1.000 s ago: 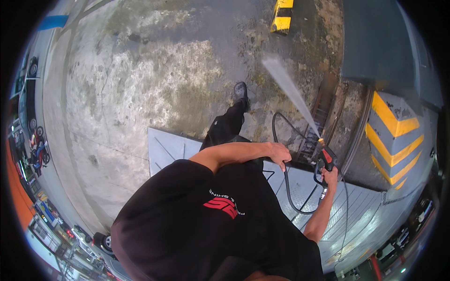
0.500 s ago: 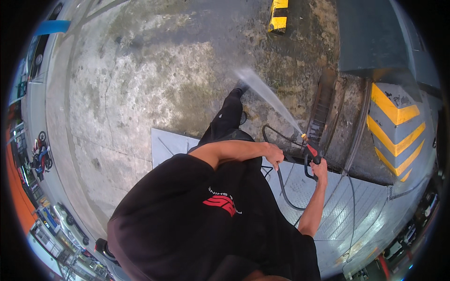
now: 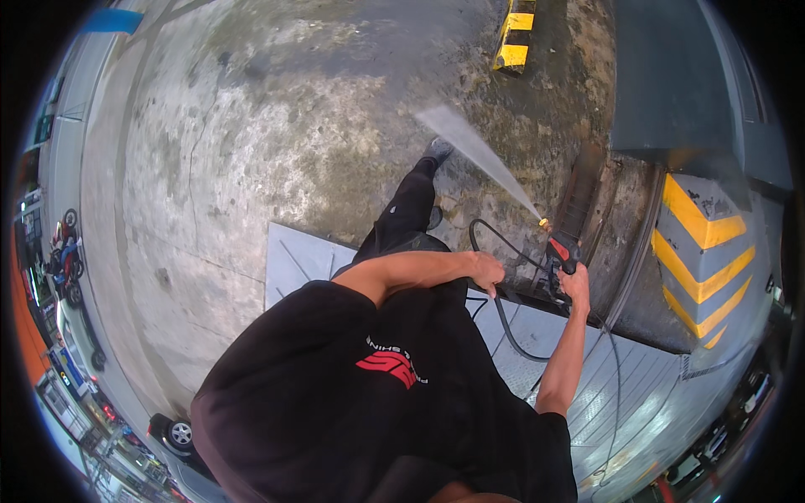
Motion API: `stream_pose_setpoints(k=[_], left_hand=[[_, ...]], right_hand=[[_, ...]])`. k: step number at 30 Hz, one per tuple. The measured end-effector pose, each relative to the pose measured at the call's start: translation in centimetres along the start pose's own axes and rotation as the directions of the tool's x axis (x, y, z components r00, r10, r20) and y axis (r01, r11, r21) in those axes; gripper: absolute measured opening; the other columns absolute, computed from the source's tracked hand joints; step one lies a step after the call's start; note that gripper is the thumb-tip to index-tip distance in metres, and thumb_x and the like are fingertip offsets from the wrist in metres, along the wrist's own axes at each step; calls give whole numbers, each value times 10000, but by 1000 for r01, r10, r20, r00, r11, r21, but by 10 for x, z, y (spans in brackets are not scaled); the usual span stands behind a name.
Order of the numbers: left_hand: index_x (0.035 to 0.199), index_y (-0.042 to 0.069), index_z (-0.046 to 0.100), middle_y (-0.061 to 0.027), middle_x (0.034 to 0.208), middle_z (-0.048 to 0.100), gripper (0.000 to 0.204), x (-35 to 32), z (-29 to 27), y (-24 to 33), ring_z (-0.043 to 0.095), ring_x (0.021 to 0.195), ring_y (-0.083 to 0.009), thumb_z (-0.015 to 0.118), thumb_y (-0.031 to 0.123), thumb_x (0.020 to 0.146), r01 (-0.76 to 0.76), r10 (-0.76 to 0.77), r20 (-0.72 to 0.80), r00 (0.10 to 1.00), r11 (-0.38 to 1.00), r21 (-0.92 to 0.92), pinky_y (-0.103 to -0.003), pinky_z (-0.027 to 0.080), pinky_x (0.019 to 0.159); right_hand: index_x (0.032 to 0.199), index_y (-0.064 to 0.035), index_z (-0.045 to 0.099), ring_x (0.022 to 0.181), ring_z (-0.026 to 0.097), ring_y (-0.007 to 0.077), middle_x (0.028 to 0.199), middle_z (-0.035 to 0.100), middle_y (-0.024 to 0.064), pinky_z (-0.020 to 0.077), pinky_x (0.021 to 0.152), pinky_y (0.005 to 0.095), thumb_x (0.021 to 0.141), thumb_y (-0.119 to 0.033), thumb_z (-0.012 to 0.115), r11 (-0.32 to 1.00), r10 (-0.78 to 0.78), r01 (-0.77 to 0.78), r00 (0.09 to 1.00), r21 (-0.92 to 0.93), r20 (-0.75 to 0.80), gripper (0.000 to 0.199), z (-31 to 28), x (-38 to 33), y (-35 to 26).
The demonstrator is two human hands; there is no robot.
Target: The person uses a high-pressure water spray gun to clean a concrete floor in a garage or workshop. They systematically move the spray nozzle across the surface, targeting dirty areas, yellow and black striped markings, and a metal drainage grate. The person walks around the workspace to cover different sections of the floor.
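My right hand is closed round the grip of a black and red pressure washer gun. From its brass-coloured nozzle a white fan of water sprays forward and left, over the wet concrete near my dark shoe. My left hand is wrapped round a black hose, which hangs in a curve below it toward the right forearm. Another loop of the hose arches between the left hand and the gun.
A slatted drain channel runs beside the gun. To the right stands a block with yellow chevrons; a yellow-black barrier lies ahead. Grey metal plates cover the ground near me. Motorcycles and cars are far left.
The gun and my right hand have shifted slightly up, and the spray still points forward and left. My view has turned a little. Both hands keep their holds.
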State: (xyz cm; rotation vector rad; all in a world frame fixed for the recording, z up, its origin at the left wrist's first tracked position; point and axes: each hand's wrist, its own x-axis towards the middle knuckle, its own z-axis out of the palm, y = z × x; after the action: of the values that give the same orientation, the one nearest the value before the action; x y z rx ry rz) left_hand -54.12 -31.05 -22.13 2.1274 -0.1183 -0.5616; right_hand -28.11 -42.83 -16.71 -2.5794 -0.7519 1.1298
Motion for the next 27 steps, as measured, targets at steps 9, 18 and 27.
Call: stream_pose_setpoints(k=[9, 18, 27], left_hand=[[996, 2, 688, -185, 971, 686, 500, -21, -7, -15, 639, 982, -404, 616, 482, 880, 55, -55, 12, 998, 998, 12, -492, 508, 819], [991, -14, 685, -206, 984, 684, 526, -36, -23, -50, 637, 967, -417, 582, 494, 903, 33, -37, -58, 998, 997, -76, -510, 509, 798], [991, 24, 648, -198, 973, 668, 508, -84, -91, -101, 622, 984, -417, 523, 512, 925, -1, -26, -219, 975, 993, -120, -511, 485, 847]], right_hand=[[931, -1, 626, 492, 578, 178, 663, 622, 94, 443, 465, 353, 767, -80, 699, 887, -408, 310, 873, -343, -266, 195, -6, 55, -36], [1036, -19, 646, 896, 667, 394, 905, 690, 224, 505, 776, 448, 753, -167, 720, 909, -299, 220, 936, -353, -187, 328, -4, 42, -175], [1152, -126, 650, 1020, 633, 398, 1038, 684, 202, 499, 866, 483, 755, -223, 719, 889, -234, 139, 957, -437, -172, 415, 12, 96, -289]])
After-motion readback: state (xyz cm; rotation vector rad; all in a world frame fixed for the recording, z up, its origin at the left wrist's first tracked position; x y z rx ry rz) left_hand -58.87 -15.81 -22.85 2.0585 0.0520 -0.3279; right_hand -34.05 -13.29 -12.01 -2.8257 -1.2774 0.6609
